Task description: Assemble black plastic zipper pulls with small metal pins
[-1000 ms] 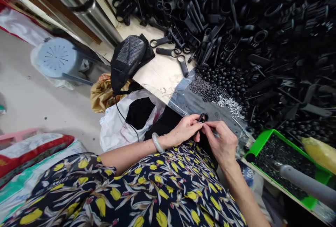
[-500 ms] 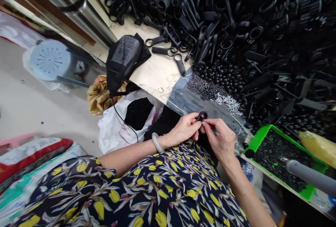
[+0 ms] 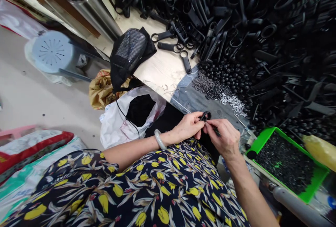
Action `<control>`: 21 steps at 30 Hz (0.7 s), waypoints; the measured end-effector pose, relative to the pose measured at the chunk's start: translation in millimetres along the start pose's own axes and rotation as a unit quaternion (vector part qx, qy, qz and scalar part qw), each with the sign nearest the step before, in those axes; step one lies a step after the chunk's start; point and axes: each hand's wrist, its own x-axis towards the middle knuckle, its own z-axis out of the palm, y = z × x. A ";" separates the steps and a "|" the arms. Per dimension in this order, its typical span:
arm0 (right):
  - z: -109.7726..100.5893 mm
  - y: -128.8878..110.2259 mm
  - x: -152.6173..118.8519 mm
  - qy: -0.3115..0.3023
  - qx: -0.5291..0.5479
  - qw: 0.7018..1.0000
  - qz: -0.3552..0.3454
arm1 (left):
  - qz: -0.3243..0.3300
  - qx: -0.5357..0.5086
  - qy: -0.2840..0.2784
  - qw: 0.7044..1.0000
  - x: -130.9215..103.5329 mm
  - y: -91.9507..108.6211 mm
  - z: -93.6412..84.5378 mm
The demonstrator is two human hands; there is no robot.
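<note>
My left hand (image 3: 187, 127), with a pale bangle (image 3: 160, 139) at the wrist, is closed around a small black ring-ended plastic part (image 3: 206, 115) at the bench's front edge. The thumb and fingers of my right hand (image 3: 225, 136) are pinched together against the lower side of that part. Whatever sits between those right fingertips is too small and hidden to make out. Just beyond the hands lie short silver pins (image 3: 233, 104), tiny dark pieces (image 3: 207, 86) and round black beads (image 3: 227, 76).
A large heap of black ring-ended parts (image 3: 223, 13) covers the bench's back and right. At right are a green tray (image 3: 262, 134) of small black bits and a grey rod (image 3: 294, 199). Leftward stand a black mesh bag (image 3: 131, 50), a white plastic bag (image 3: 112, 129) and a blue stool (image 3: 51, 52).
The view has shifted slightly. Both hands stay together on the black part, with little change in grip. The grey rod no longer overlaps the green tray's middle and now shows below it.
</note>
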 end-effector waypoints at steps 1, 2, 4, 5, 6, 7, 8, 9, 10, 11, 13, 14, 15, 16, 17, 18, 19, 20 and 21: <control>-0.9 -0.6 0.4 -0.005 -0.005 1.000 0.001 | -0.001 0.004 0.001 1.000 -0.5 0.4 -0.1; -1.7 -0.9 0.8 -0.011 -0.008 1.000 0.000 | -0.003 0.006 0.001 1.000 -0.9 0.6 -0.1; -2.9 -1.1 1.3 -0.022 -0.009 1.000 -0.008 | -0.007 0.009 0.003 1.000 -1.3 0.9 -0.1; -3.2 -1.1 1.4 -0.024 -0.008 1.000 -0.012 | -0.009 0.009 0.003 1.000 -1.4 0.9 0.0; -3.4 -1.2 1.3 -0.024 -0.008 1.000 -0.014 | -0.011 0.009 0.003 1.000 -1.2 0.8 0.0; -3.4 -1.5 1.0 -0.023 -0.008 1.000 -0.015 | -0.010 0.009 0.003 1.000 -1.0 0.7 0.1; -3.2 -2.0 0.6 -0.021 -0.010 1.000 -0.014 | -0.008 0.009 0.003 1.000 -0.7 0.6 0.2; -3.0 -2.8 0.0 -0.020 -0.011 1.000 -0.011 | -0.006 0.008 0.001 1.000 -0.3 0.5 0.3; -2.7 -3.9 -0.6 -0.020 -0.014 1.000 -0.007 | -0.004 0.007 0.001 1.000 0.0 0.3 0.5; -2.4 -5.2 -1.2 -0.020 -0.017 1.000 -0.002 | -0.002 0.005 0.001 1.000 0.3 0.1 0.6; -2.2 -8.3 -1.9 -0.018 -0.026 0.999 0.003 | -0.001 0.001 0.005 1.000 0.5 -0.1 0.9; -2.2 -10.0 -1.9 -0.016 -0.031 0.999 0.003 | -0.001 -0.001 0.006 1.000 0.4 -0.1 1.1; -2.3 -11.5 -1.7 -0.011 -0.036 0.999 0.002 | -0.002 -0.003 0.007 1.000 0.1 0.0 1.3; -2.4 -12.9 -1.3 -0.005 -0.039 0.999 0.001 | -0.001 -0.005 0.007 1.000 -0.2 0.3 1.5; -2.7 -14.1 -0.8 -0.001 -0.041 0.999 0.001 | 0.000 -0.006 0.007 1.000 -0.6 0.8 1.6; -2.9 -14.9 -0.3 0.001 -0.041 0.999 0.001 | 0.001 -0.007 0.007 1.000 -1.0 1.3 1.8; -3.0 -15.4 0.1 0.002 -0.040 0.999 0.003 | 0.002 -0.008 0.007 1.000 -1.3 1.9 2.0; -3.2 -15.7 0.4 0.001 -0.040 0.999 0.005 | 0.002 -0.008 0.007 1.000 -1.6 2.4 2.1; -3.2 -15.7 0.5 0.000 -0.040 0.999 0.008 | 0.001 -0.007 0.008 1.000 -1.7 2.9 2.2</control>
